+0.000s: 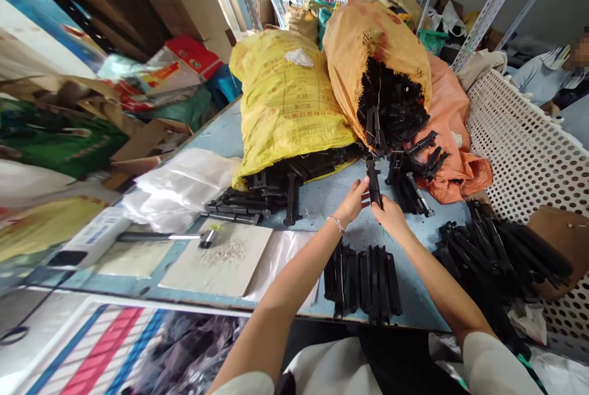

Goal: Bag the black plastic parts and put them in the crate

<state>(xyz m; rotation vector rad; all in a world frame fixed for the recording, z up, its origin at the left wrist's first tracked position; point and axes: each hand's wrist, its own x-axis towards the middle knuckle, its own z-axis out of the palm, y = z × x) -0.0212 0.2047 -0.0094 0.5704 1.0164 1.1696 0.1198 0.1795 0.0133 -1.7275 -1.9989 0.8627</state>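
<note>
A long, narrow black plastic part (373, 181) is between my two hands, over the table in front of the orange sack. My left hand (353, 202), with a bracelet on its wrist, has its thumb and fingers closed on the part's left side. The lower end is pinched by my right hand (389, 216). Nearer to me lie two side-by-side groups of similar black parts (378, 281). More black parts spill from the open mouths of the yellow sack (289, 100) and the orange sack (343, 45).
A hammer (208, 239) rests on a pale board (184, 269) at the left, near clear plastic bags (179, 186). At the right, black parts (497, 248) are heaped against a perforated white basket (519, 119). Another person's sleeve (536, 73) shows beyond it.
</note>
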